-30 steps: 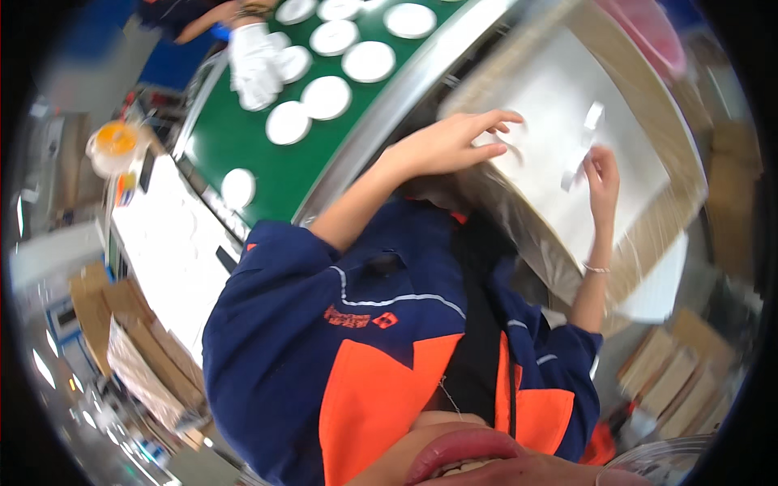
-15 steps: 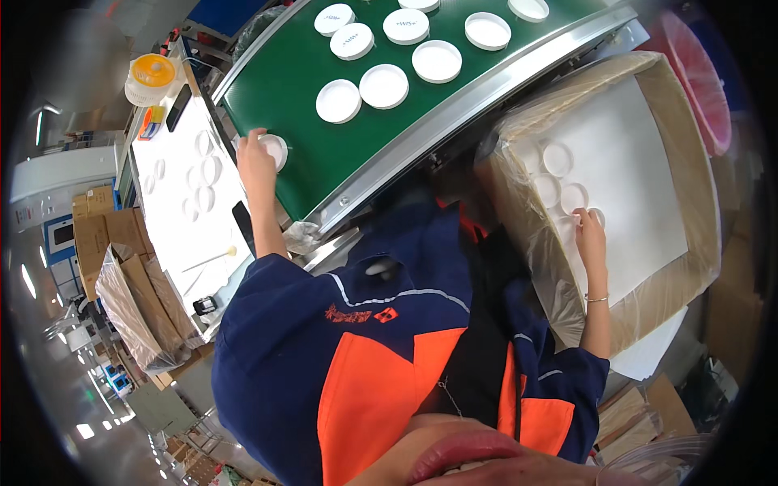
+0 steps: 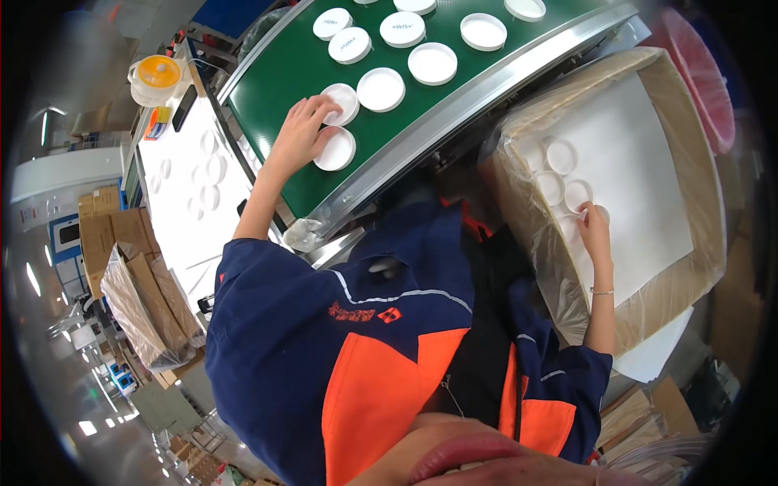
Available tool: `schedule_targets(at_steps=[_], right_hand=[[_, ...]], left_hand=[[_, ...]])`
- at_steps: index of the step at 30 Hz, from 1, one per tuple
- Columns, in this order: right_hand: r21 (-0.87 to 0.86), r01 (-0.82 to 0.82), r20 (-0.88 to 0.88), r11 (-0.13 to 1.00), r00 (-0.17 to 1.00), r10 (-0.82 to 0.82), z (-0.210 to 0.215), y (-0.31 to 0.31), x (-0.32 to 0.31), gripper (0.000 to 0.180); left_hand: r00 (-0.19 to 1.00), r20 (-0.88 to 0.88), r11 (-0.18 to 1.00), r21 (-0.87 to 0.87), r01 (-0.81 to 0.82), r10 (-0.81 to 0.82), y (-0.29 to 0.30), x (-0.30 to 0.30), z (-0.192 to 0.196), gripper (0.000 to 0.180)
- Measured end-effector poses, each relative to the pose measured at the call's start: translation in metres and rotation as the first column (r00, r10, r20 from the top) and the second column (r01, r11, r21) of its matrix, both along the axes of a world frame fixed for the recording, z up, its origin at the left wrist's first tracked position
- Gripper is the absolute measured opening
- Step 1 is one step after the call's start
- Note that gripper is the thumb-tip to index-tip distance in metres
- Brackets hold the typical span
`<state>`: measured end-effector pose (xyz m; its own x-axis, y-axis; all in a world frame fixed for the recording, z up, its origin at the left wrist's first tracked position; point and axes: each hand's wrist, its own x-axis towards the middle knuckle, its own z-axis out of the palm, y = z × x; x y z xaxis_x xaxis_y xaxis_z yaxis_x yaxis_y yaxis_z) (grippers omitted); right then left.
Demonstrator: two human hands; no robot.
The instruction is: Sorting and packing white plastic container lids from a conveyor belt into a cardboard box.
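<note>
My left hand (image 3: 301, 134) reaches over the green conveyor belt (image 3: 267, 89). Its fingers curl over the left rim of a round white lid (image 3: 347, 99), and the thumb lies at the edge of a second white lid (image 3: 336, 152) just nearer to me. In the lined carton on the right, my right hand (image 3: 596, 229) pinches the rim of a shallow white lid (image 3: 601, 214), which the fingers partly cover. Several similar lids, such as one white lid (image 3: 578, 194), lie beside it on the white sheet (image 3: 640, 162).
Farther along the belt sit several more white lids (image 3: 432, 63), some with print on top. A metal rail (image 3: 486, 89) edges the belt. The carton (image 3: 689, 267) has a plastic liner. At left, a white table (image 3: 174, 219) holds lids, a phone (image 3: 185, 108) and an orange-topped container (image 3: 158, 73).
My left hand has moved right across the belt from its left end, and the lid by it now lies near another lid. The right hand stays at the same lid in the carton.
</note>
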<state>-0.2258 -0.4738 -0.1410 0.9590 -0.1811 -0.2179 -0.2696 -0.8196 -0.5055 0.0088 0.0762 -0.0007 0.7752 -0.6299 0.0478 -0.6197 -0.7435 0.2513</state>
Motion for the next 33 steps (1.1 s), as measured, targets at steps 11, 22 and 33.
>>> schedule_targets(at_steps=[11,22,33], right_hand=[[0.020,0.014,-0.012,1.000,1.000,-0.014,0.005,-0.001,0.000,0.023],[0.033,0.002,-0.007,0.999,1.000,-0.002,0.007,0.000,0.001,0.022],[0.034,-0.014,-0.004,0.999,1.000,0.014,0.005,-0.004,0.002,0.022]], left_hand=[[0.992,0.116,0.999,0.003,0.041,-0.041,-0.003,-0.009,-0.009,0.016],[0.989,0.067,0.988,-0.090,-0.125,0.132,-0.046,-0.017,-0.002,0.039],[0.969,0.115,0.974,-0.069,-0.214,0.221,-0.049,-0.018,0.007,0.017]])
